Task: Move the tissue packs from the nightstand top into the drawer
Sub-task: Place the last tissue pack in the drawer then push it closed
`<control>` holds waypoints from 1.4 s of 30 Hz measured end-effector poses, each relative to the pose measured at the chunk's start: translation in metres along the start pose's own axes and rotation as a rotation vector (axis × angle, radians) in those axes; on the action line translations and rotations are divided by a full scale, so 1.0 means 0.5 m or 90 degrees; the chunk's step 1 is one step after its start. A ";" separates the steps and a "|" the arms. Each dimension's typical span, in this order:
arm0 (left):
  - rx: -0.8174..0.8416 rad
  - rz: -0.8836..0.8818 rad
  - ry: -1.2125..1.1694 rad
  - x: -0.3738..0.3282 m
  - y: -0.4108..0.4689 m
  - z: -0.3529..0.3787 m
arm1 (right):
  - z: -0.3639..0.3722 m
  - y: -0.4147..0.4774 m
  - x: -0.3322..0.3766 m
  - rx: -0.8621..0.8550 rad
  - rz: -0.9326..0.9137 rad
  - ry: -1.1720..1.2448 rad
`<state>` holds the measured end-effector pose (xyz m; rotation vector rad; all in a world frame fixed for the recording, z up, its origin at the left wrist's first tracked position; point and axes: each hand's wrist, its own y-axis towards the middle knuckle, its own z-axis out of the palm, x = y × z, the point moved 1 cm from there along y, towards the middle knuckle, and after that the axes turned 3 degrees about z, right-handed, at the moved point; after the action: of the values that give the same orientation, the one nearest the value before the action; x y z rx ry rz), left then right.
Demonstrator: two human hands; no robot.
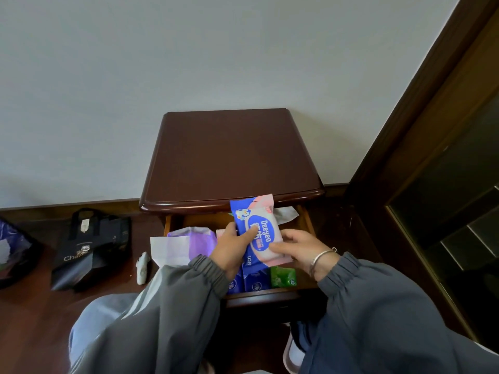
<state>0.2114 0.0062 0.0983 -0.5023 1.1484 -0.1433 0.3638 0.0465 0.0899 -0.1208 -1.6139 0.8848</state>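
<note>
A blue and pink wipes pack (pixel 258 225) stands tilted over the open drawer (pixel 307 220) of the dark wood nightstand (pixel 232 157). My left hand (pixel 232 249) grips its left side, thumb across the front. My right hand (pixel 299 248) holds its lower right edge with curled fingers. Inside the drawer lie a purple and white pack (pixel 186 245), blue packs (pixel 256 282), a green pack (pixel 283 276) and a white tissue (pixel 285 213). The nightstand top carries nothing.
A black tote bag (pixel 91 249) and a purple bag (pixel 12 247) sit on the wooden floor at left, with a small white object (pixel 143 268) beside the nightstand. A dark wooden door frame (pixel 421 103) rises at right. My knees fill the foreground.
</note>
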 end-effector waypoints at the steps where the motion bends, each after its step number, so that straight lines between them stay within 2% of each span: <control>1: 0.005 0.000 0.016 0.000 0.003 0.004 | -0.004 -0.001 -0.002 -0.010 0.002 0.016; 5: 0.018 -0.030 0.110 0.007 0.013 -0.002 | -0.029 -0.005 -0.010 -0.003 0.012 0.065; 9: -0.034 -0.045 0.115 0.011 0.017 -0.029 | -0.068 -0.031 0.009 0.126 0.071 -0.001; 11: -0.024 -0.072 0.108 0.003 0.018 -0.047 | -0.083 -0.035 0.018 0.153 0.092 -0.032; 14: 0.008 -0.077 0.106 0.000 0.016 -0.065 | -0.086 -0.019 0.016 0.048 0.062 0.102; 17: -0.084 -0.023 0.086 0.006 0.020 -0.077 | -0.072 -0.002 -0.003 -0.025 0.047 0.235; 21: -0.144 0.037 0.108 0.015 0.030 -0.082 | -0.038 0.017 -0.030 -0.061 0.067 0.255; 25: -0.114 0.072 0.276 0.009 0.029 -0.089 | -0.014 0.039 -0.042 -0.170 0.087 0.279; 30: -0.123 0.218 0.567 -0.014 0.000 -0.134 | -0.013 0.066 -0.020 -0.276 0.058 0.341; 33: -0.121 0.288 0.678 -0.024 -0.026 -0.172 | -0.012 0.082 -0.004 -0.307 0.053 0.369; 36: -0.128 0.299 0.736 -0.022 -0.044 -0.202 | -0.006 0.099 0.008 -0.324 0.033 0.400; 42: -0.155 0.277 0.735 -0.011 -0.062 -0.226 | 0.016 0.109 0.037 -0.281 -0.019 0.443</control>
<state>0.1122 -0.0539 0.0814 -0.3538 2.3976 0.1156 0.3307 0.0907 0.0725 -0.6395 -1.1157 0.3764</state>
